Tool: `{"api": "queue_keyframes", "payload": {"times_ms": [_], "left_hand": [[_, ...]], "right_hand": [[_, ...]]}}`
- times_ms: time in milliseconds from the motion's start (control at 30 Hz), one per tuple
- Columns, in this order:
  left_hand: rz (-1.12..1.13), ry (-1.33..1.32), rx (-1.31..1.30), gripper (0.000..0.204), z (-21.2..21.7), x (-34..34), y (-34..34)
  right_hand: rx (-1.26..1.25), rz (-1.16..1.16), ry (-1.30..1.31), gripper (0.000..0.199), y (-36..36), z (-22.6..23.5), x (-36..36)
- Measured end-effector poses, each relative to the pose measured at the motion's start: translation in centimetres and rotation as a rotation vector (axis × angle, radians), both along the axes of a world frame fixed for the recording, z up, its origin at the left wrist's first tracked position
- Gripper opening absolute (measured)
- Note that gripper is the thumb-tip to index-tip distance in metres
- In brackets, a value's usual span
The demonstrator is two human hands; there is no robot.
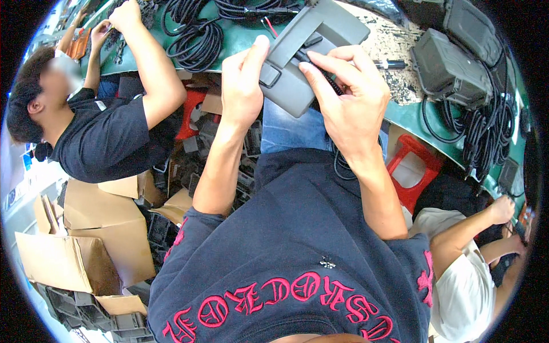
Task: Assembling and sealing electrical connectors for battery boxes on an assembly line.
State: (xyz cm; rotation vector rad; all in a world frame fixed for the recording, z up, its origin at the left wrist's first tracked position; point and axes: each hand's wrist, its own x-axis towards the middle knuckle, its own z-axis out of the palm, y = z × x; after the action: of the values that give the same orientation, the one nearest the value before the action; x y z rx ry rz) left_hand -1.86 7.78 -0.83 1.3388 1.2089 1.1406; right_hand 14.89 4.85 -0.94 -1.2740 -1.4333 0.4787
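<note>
My left hand (242, 86) grips the left side of a grey plastic housing (293, 95), its thumb along the edge. The housing is tilted above my lap at the table's edge, and a black latch loop shows near its left corner. The thumb and fingers of my right hand (360, 106) pinch a black corrugated cable (331, 81) at the housing's recess. Dark parts lie in that recess; the fingers partly hide how the cable meets them. Thin red wires (270, 26) show just beyond the housing.
Coiled black cables (197, 48) lie on the green table at the far left. Grey boxes (452, 71) with bundled cables (486, 134) stand at the right. A red stool (413, 171) is below. Co-workers sit on both sides; open cardboard cartons (106, 228) stand at left.
</note>
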Motion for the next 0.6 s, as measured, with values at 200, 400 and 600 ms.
{"api": "queue_keyframes", "payload": {"times_ms": [200,400,600], "left_hand": [[-0.007,0.166,0.099,0.04,-1.4,-1.0,0.9],[0.23,-0.034,0.172,0.029,-1.2,2.4,1.2],[0.329,-0.136,-0.026,0.022,0.0,-0.6,0.5]], "right_hand": [[0.145,0.117,-0.076,0.009,2.3,0.1,-0.3],[0.045,0.065,-0.217,0.01,2.3,0.8,0.2],[0.149,0.154,-0.215,0.034,-4.3,-0.2,2.3]]}}
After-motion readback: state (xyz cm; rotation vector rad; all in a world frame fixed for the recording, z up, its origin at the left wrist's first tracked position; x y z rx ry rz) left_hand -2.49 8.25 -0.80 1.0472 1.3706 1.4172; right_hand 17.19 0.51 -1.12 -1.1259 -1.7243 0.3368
